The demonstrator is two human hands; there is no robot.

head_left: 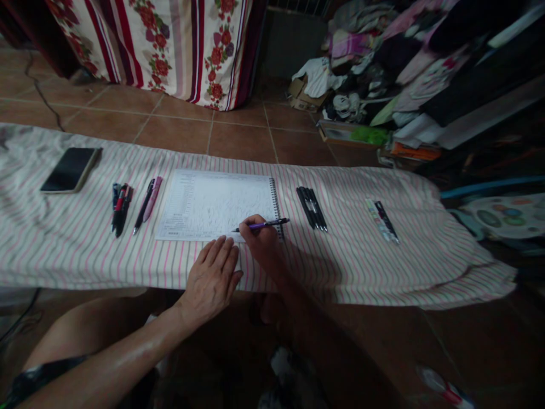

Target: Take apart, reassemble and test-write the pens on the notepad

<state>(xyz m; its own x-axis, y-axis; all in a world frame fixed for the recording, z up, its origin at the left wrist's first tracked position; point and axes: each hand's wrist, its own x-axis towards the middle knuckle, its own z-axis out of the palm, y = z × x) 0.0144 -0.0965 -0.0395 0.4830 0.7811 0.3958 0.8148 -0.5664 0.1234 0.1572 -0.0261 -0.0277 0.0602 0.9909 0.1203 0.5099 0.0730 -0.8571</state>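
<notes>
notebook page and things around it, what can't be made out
Head view only:
- Writing on the notebook: too small and dim to read.
- Grip of the purple pen: covered by the right hand.
- Notebook's near edge: partly under the left hand.
- Pale strip at far right: too small to identify.

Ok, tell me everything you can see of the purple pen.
The purple pen is slim and looks like plastic, with a violet barrel and a dark rear end. It lies nearly level, its tip pointing left at the lower right of the notebook page and its rear end crossing the spiral binding. The right hand grips it near the tip. Nothing else touches it.
</notes>
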